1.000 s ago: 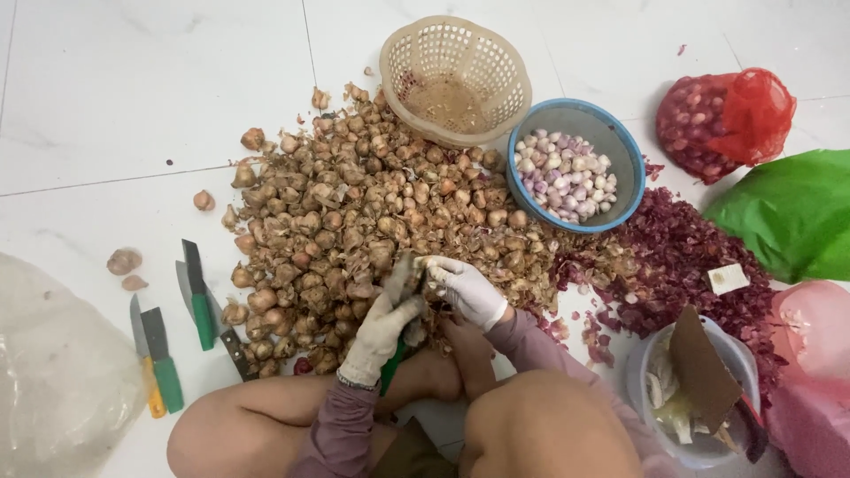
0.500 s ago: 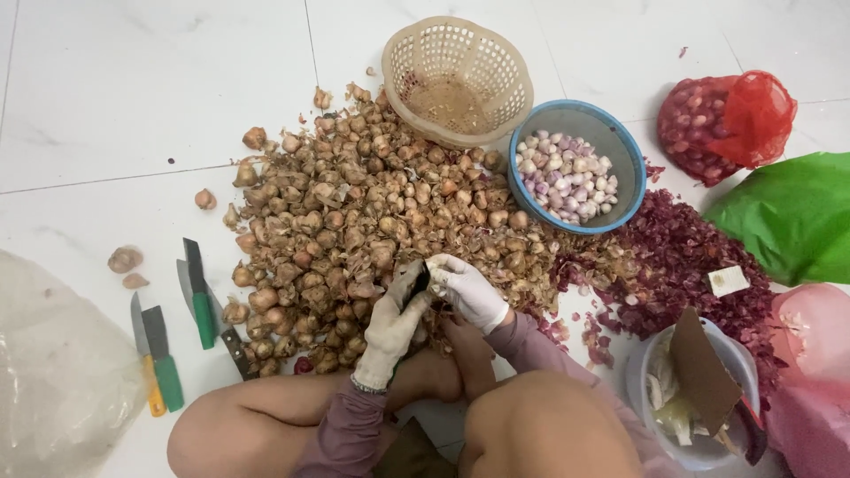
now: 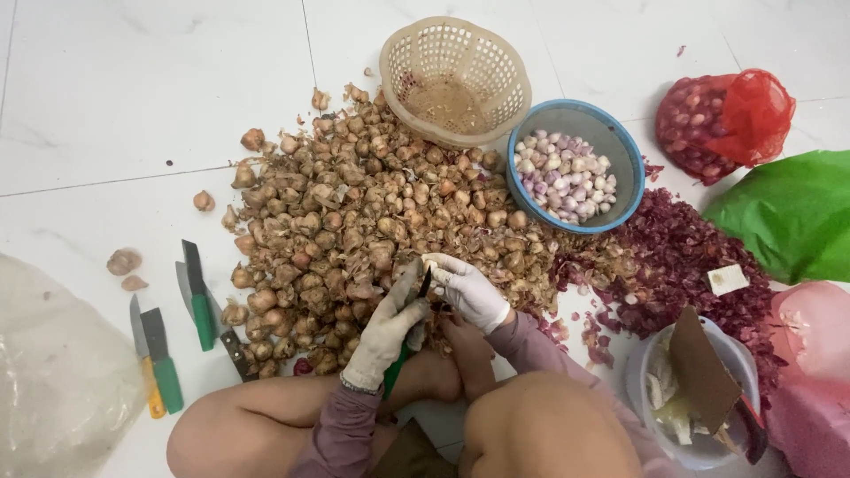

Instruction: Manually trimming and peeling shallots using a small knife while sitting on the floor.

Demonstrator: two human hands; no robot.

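Sitting on floor, peeling | left hand (image 3: 387,329) gripping green-handled knife (image 3: 409,332), blade pointing up-forward | right hand (image 3: 469,288) pinching small shallot (image 3: 434,262) just beside blade tip | shallot pile (image 3: 354,221) lying directly ahead, touching both hands

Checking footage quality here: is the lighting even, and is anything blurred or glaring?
Head view: soft, even light with faint shadows; mild sheen on the white floor tiles; shallot pile sharp; gloved left hand and right hand slightly soft; clear bag hazy at the edge.
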